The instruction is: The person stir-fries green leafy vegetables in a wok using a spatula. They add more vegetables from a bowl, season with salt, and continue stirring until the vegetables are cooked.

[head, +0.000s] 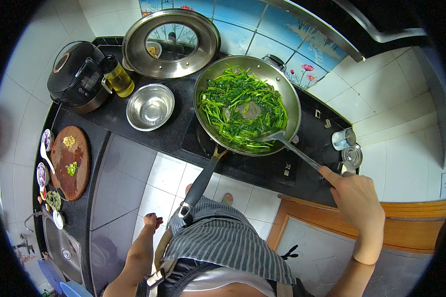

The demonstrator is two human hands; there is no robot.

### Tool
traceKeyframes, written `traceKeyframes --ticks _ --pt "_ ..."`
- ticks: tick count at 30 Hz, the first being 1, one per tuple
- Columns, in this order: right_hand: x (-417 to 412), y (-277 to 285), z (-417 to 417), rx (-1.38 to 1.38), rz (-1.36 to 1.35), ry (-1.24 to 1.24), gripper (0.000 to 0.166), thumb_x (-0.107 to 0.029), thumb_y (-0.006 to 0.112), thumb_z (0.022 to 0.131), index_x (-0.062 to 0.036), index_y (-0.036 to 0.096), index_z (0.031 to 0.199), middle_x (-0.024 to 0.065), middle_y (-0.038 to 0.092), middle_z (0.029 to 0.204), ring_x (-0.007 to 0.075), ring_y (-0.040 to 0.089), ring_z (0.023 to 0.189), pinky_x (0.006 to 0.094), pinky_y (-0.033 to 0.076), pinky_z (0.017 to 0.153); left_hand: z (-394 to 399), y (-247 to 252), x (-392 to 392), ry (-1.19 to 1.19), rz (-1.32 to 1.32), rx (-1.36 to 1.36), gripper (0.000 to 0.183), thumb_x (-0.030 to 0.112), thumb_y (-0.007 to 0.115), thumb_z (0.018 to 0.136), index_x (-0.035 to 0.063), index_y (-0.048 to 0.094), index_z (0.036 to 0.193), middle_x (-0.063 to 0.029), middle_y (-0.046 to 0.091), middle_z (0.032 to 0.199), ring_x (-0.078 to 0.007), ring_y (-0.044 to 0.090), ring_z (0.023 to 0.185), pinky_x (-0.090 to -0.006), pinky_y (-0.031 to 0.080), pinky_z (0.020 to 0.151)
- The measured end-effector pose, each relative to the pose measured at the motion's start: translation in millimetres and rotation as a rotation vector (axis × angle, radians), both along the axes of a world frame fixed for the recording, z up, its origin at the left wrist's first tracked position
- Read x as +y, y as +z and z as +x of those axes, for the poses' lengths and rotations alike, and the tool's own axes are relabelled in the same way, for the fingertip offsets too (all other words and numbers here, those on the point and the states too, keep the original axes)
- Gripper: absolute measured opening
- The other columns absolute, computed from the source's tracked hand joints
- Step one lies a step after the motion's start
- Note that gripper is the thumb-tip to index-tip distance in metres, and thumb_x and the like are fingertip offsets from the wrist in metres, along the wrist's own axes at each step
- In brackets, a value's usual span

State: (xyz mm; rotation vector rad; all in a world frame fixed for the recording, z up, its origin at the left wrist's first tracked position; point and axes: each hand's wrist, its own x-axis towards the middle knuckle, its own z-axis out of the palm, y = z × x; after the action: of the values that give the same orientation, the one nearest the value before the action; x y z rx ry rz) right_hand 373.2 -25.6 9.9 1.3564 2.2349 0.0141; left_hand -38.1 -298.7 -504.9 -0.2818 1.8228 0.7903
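Observation:
My right hand [356, 202] grips the handle of a metal spatula [299, 150]. Its blade rests among cooked leafy greens [241, 100] at the near right of a wide steel wok [290, 92]. Bare metal and a little liquid show through the middle of the greens. The wok's black handle [204, 178] points back towards my striped apron [223, 245]. Down at the left, away from the wok, hangs my left hand [153, 220], empty, with its fingers loosely bent. Beneath the wok is a black cooktop [278, 167], partly covered.
A glass-centred lid [204, 37] leans behind a steel bowl [150, 107]. Left of them stand an oil bottle [122, 80] and a rice cooker [80, 76]. A round cutting board [68, 182] carries chopped garlic and greens near the sink [61, 243]. Small containers [343, 139] sit at right.

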Motion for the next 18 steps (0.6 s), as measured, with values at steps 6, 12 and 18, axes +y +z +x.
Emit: traceKeyframes --ticks 6,12,18 --pt "8 -40 -1 0.149 0.077 0.040 0.044 -0.005 0.057 0.075 -0.0151 0.048 0.117 0.0121 0.056 0.063 0.0285 0.057 0.058 0.0376 0.045 0.051 2 -5 12 -0.066 0.016 -0.045 0.026 0.007 0.037 0.087 0.0026 0.042 0.112 -0.0180 0.064 0.074 -0.0233 0.062 0.050 -0.0264 0.041 0.031" --pt "31 -49 2 0.165 0.048 -0.027 0.043 -0.007 0.058 0.075 -0.0140 0.049 0.117 0.0140 0.057 0.063 0.0322 0.057 0.061 0.0422 0.044 0.055 7 -11 9 -0.082 -0.062 0.005 0.026 0.007 0.037 0.087 0.0036 0.043 0.112 -0.0181 0.064 0.075 -0.0232 0.062 0.050 -0.0271 0.040 0.031" --pt "46 18 -5 0.142 0.018 0.033 0.038 -0.005 0.063 0.069 -0.0134 0.059 0.107 0.0138 0.061 0.073 0.0309 0.058 0.067 0.0394 0.045 0.062 8 -11 4 -0.002 0.008 -0.006 0.026 0.007 0.037 0.086 0.0032 0.043 0.110 -0.0189 0.064 0.073 -0.0234 0.061 0.048 -0.0270 0.038 0.029"
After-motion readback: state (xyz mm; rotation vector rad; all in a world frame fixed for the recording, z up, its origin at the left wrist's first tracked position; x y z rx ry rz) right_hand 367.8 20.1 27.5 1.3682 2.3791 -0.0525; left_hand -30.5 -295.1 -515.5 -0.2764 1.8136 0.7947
